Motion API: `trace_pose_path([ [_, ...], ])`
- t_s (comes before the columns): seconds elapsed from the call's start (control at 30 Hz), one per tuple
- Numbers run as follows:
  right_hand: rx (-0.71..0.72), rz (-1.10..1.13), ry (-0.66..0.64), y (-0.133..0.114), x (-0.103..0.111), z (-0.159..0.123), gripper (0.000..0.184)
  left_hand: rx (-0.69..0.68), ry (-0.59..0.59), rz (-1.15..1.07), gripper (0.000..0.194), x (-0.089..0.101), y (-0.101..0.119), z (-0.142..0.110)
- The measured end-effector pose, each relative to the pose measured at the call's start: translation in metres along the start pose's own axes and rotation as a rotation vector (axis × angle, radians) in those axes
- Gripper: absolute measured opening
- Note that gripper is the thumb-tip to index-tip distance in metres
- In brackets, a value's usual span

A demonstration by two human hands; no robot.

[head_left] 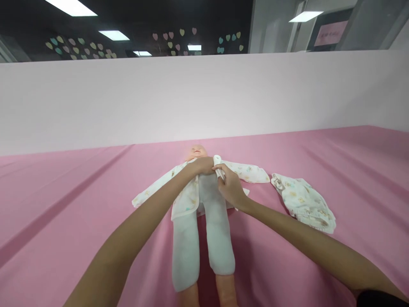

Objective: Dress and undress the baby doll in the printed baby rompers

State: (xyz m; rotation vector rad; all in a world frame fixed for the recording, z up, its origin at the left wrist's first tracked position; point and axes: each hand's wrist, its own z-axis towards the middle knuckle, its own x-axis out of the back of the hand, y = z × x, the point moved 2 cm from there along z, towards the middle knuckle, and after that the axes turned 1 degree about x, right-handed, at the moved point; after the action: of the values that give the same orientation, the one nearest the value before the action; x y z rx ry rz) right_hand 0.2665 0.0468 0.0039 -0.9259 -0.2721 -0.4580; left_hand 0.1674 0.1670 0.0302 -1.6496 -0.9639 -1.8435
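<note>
The doll [197, 152] lies face up on the pink cover [79, 192], facilitating two-handed access; the right hand's [234, 187] fingers pinch white cloth [217, 160], seemingly for control; the left hand's [205, 165] fingers, at its chest, are unclear

No readable text, only blurred characters [331, 33] on a pink sign [330, 39].

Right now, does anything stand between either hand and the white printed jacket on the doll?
Nothing visible does. The right hand pinches bunched white cloth over the doll's chest; the left hand lies over the jacket beside it. The white printed folded garment sits to the right, clear of both.
</note>
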Motion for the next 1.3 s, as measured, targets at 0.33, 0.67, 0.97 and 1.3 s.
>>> trace_pose_path([
  [0.33, -0.022, -0.176, -0.268, -0.030, -0.045, 0.012, 0.041, 0.149, -0.075, -0.127, 0.052, 0.018, -0.009, 0.002],
  [0.67, 0.257, -0.292, -0.290, -0.023, -0.012, -0.044, 0.045, 0.151, 0.339, 0.030, 0.039, 0.025, -0.029, -0.018],
  [0.97, 0.224, -0.130, -0.074, -0.005, -0.001, -0.060, 0.031, 0.264, 0.538, -0.300, 0.042, -0.036, -0.024, -0.148],
  [1.3, -0.468, -0.085, -0.034, 0.014, 0.003, -0.060, 0.054, 0.263, 0.535, -0.753, 0.078, -0.077, 0.029, -0.180],
])
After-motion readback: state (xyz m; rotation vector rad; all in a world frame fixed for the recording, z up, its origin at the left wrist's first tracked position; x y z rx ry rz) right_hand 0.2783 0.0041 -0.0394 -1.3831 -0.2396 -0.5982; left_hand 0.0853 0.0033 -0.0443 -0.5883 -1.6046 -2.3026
